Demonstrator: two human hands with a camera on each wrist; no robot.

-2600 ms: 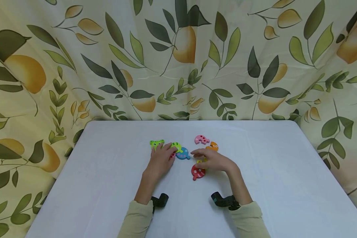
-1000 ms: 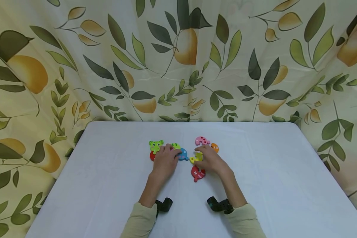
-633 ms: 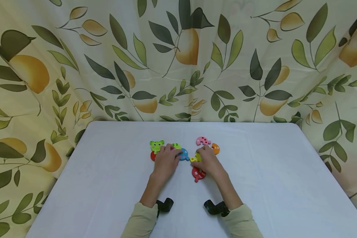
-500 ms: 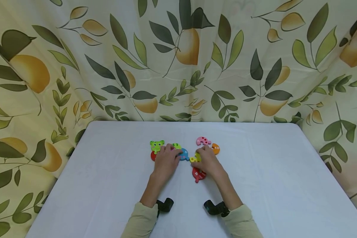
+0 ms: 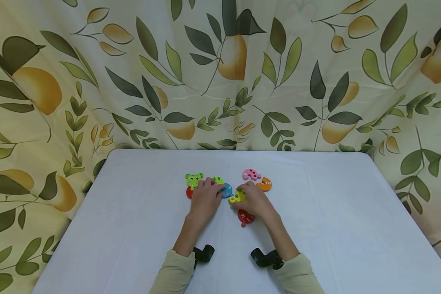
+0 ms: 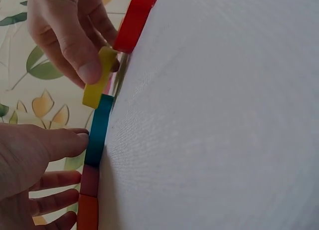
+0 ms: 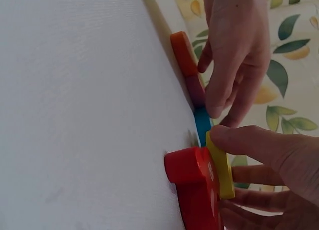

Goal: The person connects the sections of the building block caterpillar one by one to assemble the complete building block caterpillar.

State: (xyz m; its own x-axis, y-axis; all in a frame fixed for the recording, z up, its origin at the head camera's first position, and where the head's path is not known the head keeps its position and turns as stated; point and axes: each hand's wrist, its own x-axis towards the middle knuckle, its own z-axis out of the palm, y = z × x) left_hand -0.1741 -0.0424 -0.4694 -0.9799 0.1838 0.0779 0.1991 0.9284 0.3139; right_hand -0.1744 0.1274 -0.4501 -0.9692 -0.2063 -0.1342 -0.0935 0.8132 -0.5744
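My right hand (image 5: 255,200) pinches a yellow puzzle piece (image 5: 237,197) between thumb and fingers. In the left wrist view this yellow piece is tilted, its lower end right at the end of a blue piece (image 6: 99,130). My left hand (image 5: 205,200) rests over a joined row of animal puzzle pieces, its thumb and straight fingers touching them. That row begins with a green animal head (image 5: 194,180) and a red piece (image 5: 189,192); a green-striped piece (image 5: 218,179) and the blue one lie further right. The hand hides the middle of the row.
A red piece (image 5: 246,218) numbered 8 lies just in front of my right hand. Behind that hand are an orange piece (image 5: 265,184) marked 10 and a pink spotted piece (image 5: 250,174). All lie on a white-covered table (image 5: 316,228) against a leaf-patterned curtain (image 5: 279,81).
My right hand has come in over the yellow piece, taken hold of it and moved it left against the blue piece. My left hand shifted slightly right, then stayed still.
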